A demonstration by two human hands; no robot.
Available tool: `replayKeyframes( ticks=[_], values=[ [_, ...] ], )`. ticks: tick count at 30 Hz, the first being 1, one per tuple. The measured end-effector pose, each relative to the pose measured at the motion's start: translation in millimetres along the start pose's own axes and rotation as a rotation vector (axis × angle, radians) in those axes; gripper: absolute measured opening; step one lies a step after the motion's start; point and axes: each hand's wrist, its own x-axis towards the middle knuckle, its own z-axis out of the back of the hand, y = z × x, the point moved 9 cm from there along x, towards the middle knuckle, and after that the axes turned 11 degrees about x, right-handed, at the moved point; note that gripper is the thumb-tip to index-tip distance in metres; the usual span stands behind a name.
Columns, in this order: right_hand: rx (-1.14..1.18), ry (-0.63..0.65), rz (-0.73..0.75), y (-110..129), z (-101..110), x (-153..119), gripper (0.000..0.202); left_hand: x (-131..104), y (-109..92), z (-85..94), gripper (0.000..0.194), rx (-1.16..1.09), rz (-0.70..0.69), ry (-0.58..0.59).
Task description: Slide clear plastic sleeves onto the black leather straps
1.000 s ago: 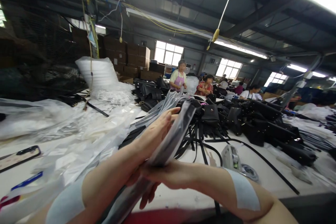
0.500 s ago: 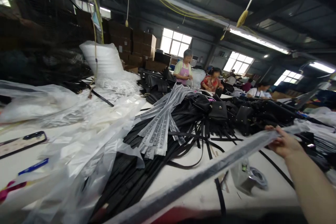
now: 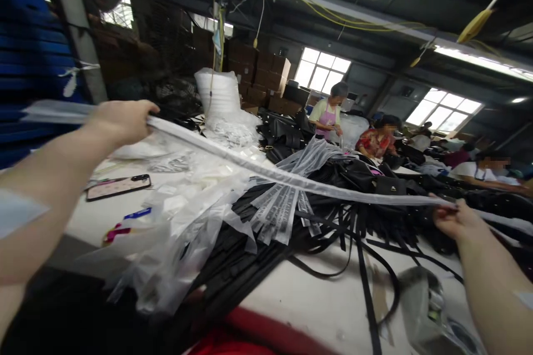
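Observation:
My left hand (image 3: 122, 122) is raised at the left, closed around one end of a long, narrow clear plastic sleeve (image 3: 266, 169), and a short tail sticks out past the fist. Across the view the sleeve sags slightly to my right hand (image 3: 452, 219), whose fingers pinch it; more of it runs on to the right edge. Whether anything lies inside it I cannot tell. Under it, several flat plastic-sleeved strips (image 3: 281, 213) rest on a heap of long black straps (image 3: 241, 247). Black bags (image 3: 391, 191) are piled behind.
A grey tape dispenser (image 3: 428, 305) stands at the right front of the white table (image 3: 316, 299). Loose plastic film (image 3: 179, 233), a phone (image 3: 119, 187) and a blue pen (image 3: 137, 213) lie at left. Two people (image 3: 328, 113) (image 3: 377, 138) work across the table.
My left hand has come into view, lifted at the left with the sleeve's end. The sleeve now stretches across at chest height, and the view has swung left.

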Motion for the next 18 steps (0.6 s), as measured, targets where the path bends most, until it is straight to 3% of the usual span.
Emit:
replayKeyframes(
  ticks=[2,4,6,8,10,12,14,15,16,18],
  values=[
    [-0.052,-0.16,-0.129,-17.6,-23.0,-6.5,0.046,8.2,-34.3,-5.9,0.061,0.164,-0.221,-0.152],
    [-0.118,-0.185,-0.175,-42.3,-58.0,-23.4,0.036,-4.6,-63.6,-30.0,0.059,0.147,-0.391,-0.205],
    [-0.189,-0.124,-0.17,-74.9,-100.2,-47.9,0.028,-38.1,-78.0,-62.3,0.056,0.119,-0.471,-0.18],
    [-0.247,0.014,-0.161,-111.1,-148.6,-81.1,0.024,-90.9,-83.9,-95.3,0.037,0.079,-0.559,-0.116],
    [-0.286,0.208,-0.159,-141.3,-201.3,-125.0,0.025,-150.1,-79.6,-118.8,0.023,-0.054,-0.61,-0.07],
    [-0.311,0.467,-0.118,-155.3,-259.6,-178.2,0.025,-197.8,-61.8,-136.4,0.02,-0.178,-0.532,-0.027],
    [-0.405,0.829,0.126,-144.8,-325.0,-240.6,0.025,-231.8,-38.3,-150.2,0.022,-0.238,-0.392,-0.001],
    [-0.449,0.941,0.247,-137.9,-351.2,-268.2,0.027,-244.9,-27.3,-155.9,0.022,-0.245,-0.327,0.01],
    [-0.485,1.011,0.363,-131.0,-374.3,-291.3,0.031,-256.1,-18.1,-160.8,0.023,-0.247,-0.274,0.022],
    [-0.56,1.024,0.515,-123.6,-412.1,-318.5,0.044,-274.2,-7.6,-169.7,0.022,-0.242,-0.222,0.06]
  ],
)
